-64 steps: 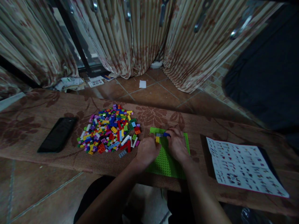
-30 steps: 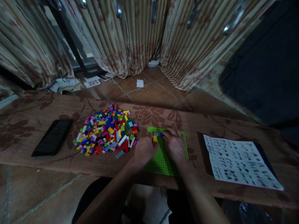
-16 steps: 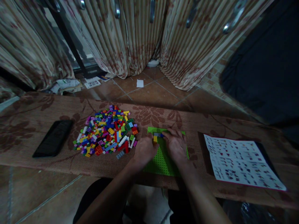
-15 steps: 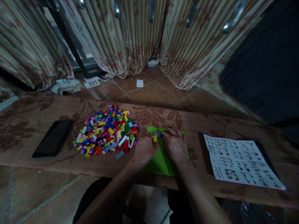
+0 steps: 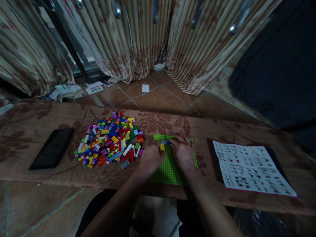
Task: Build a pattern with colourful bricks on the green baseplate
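A green studded baseplate (image 5: 170,168) lies on the cloth-covered bench, partly hidden by both hands. Near its top edge are a grey brick (image 5: 163,142), a yellow brick (image 5: 162,147) and a small blue brick (image 5: 169,142). My left hand (image 5: 151,158) is closed at the left side of the yellow brick, thumb and fingers against the small bricks. My right hand (image 5: 182,151) rests over the plate's upper right, its fingertips closed on the blue brick. To the left lies a heap of loose coloured bricks (image 5: 111,140).
A black phone (image 5: 51,149) lies at the bench's left. A printed sheet (image 5: 251,168) with small pictures lies at the right. Striped curtains (image 5: 138,39) hang beyond the bench (image 5: 202,128). A white paper piece (image 5: 145,88) is on the tiled floor.
The whole view has shifted slightly, so things appear a little farther left. Both hands stay at the same bricks, with no clear change of grip.
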Demonstrator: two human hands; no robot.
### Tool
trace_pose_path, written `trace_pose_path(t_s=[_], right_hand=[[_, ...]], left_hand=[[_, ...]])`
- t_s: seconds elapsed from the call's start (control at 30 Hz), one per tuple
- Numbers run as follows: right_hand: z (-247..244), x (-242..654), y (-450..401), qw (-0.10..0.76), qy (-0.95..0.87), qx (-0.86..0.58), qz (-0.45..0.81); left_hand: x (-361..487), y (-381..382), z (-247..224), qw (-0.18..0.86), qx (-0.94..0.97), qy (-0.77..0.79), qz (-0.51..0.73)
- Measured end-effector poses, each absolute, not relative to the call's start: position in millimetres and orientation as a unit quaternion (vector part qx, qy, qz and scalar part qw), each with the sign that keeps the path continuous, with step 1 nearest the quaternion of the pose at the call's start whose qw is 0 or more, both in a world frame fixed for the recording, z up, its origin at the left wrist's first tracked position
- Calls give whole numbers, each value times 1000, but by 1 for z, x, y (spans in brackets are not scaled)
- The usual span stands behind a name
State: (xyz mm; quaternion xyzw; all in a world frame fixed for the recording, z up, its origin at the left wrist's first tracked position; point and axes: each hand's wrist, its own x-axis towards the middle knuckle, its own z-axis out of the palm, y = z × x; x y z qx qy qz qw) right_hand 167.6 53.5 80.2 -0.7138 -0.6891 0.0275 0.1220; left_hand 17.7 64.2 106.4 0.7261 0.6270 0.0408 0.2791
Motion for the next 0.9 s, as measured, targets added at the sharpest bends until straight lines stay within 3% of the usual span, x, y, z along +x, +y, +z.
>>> trace_pose_path(t_s=[0.63,0.9], right_hand=[[68,173,53,187,-696,-692,41],[90,198,52,330,-632,-693,110]], left_hand=[[17,62,103,270,728,627,66],[15,62,110,292,714,630,88]])
